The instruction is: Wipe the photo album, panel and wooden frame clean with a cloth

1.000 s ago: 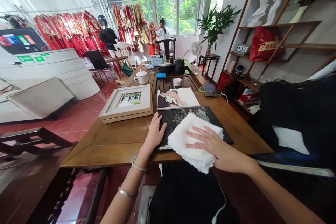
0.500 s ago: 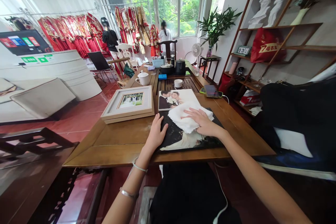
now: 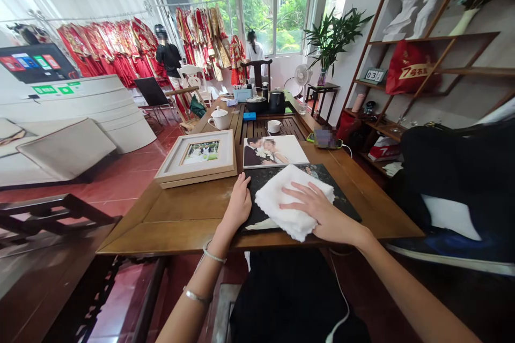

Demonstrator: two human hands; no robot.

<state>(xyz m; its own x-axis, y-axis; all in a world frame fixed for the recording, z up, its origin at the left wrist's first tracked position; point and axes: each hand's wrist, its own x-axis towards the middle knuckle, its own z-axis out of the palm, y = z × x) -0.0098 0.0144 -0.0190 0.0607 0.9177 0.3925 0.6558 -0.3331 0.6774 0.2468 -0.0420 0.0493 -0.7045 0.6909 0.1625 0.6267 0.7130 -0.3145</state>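
Observation:
A dark photo panel (image 3: pixel 346 201) lies flat at the near edge of the wooden table (image 3: pixel 181 214). My right hand (image 3: pixel 317 211) lies flat with fingers spread on a folded white cloth (image 3: pixel 281 201) that covers most of the panel. My left hand (image 3: pixel 238 206) rests open on the panel's left edge and holds it down. Behind the panel lies a second photo print (image 3: pixel 271 151) of a couple. A light wooden picture frame (image 3: pixel 197 158) sits to the left of the print.
Farther back on the table stand a white teapot (image 3: pixel 219 118), a white cup (image 3: pixel 274 126), a black kettle (image 3: pixel 277 101) and a phone (image 3: pixel 325 139). Two people stand by racks of red garments (image 3: pixel 104 53). A shelf unit (image 3: pixel 422 53) lines the right wall. A dark chair (image 3: pixel 48 217) stands at left.
My right hand slid the cloth from the panel's near edge up to its far part, then back toward me to the middle. My left hand stayed on the panel's left edge.

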